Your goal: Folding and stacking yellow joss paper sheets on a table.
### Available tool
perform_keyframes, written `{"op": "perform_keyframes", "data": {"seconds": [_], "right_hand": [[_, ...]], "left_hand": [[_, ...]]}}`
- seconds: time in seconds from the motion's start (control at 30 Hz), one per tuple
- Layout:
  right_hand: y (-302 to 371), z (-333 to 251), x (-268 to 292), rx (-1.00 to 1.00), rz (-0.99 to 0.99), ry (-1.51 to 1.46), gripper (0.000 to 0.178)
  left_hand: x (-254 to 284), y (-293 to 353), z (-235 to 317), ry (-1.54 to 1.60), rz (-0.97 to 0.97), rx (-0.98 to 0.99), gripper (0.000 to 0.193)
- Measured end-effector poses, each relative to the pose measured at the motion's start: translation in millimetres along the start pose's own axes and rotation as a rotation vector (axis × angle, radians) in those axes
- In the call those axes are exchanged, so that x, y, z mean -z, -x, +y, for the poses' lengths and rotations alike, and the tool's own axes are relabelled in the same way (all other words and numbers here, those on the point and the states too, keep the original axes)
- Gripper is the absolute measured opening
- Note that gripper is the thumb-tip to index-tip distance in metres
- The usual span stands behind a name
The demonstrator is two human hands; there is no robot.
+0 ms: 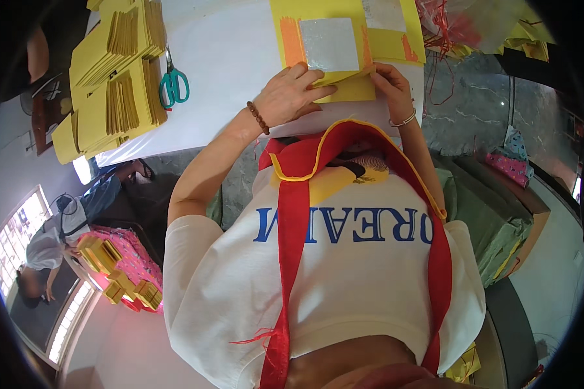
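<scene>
1. Two bare hands at the near side of a white-covered bench (227,26), both on one yellow sheet (347,76).
2. Sheet: lies on the bench straight ahead; silver-grey square (329,44) on its upper face, an orange strip to the left and another to the right of the square.
3. Left hand (295,92): fingers spread over the sheet's near-left part, one fingertip by the square's near-left corner. Whether this grip pinches paper or only presses – cannot tell.
4. Right hand (390,84): grip closed, thumb and fingers pinching the sheet's near-right edge, which stands slightly raised above yellow paper beneath.
5. Far right of the sheet: another silver-grey piece (386,14) on yellow paper, partly overlapped.
6. Left on bench: green-handled scissors (174,85), blades pointing away, just beside yellow paper stacks (110,71).
7. Far right: clear plastic bag (474,19), red strings (440,32) by it.
8. Well apart, left: another person (48,243) beside a pink cover (136,249) bearing yellow bundles (100,253).
</scene>
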State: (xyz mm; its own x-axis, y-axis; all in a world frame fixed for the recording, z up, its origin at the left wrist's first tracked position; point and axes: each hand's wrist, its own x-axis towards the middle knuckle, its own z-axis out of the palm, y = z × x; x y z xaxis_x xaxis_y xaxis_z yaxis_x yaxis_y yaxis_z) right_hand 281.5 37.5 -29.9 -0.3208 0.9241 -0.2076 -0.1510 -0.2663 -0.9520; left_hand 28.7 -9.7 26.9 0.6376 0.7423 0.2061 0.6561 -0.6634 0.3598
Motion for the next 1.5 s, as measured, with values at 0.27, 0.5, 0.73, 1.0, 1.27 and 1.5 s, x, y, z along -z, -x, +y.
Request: {"op": "perform_keyframes", "data": {"seconds": [0.27,0.5,0.73,1.0,1.27,1.5], "right_hand": [[-3.2,3.7,8.0,-0.082,0.015,-0.056,0.022],[4.0,-8.3,-3.4,0.063,-0.067,0.106,0.027],[-3.3,0.7,-4.0,0.000,0.031,0.012,0.024],[-4.9,1.0,-2.5,-0.003,0.040,-0.008,0.023],[0.7,-11.2,-0.8,0.021,-0.049,-0.022,0.025],[-2.9,-0.2,-1.9,-0.028,0.010,0.051,0.025]], "left_hand": [[0.0,-0.3,-10.3,0.088,0.052,-0.052,0.029],[-7.6,-0.1,-10.8,0.074,0.158,0.021,0.026],[2.3,0.8,-2.3,0.033,0.048,-0.076,0.042],[-0.5,1.2,-11.1,0.121,0.002,-0.041,0.055],[-3.8,4.0,-17.6,0.122,0.066,-0.068,0.041],[-1.7,4.0,-12.8,0.097,0.049,-0.077,0.036]]}}
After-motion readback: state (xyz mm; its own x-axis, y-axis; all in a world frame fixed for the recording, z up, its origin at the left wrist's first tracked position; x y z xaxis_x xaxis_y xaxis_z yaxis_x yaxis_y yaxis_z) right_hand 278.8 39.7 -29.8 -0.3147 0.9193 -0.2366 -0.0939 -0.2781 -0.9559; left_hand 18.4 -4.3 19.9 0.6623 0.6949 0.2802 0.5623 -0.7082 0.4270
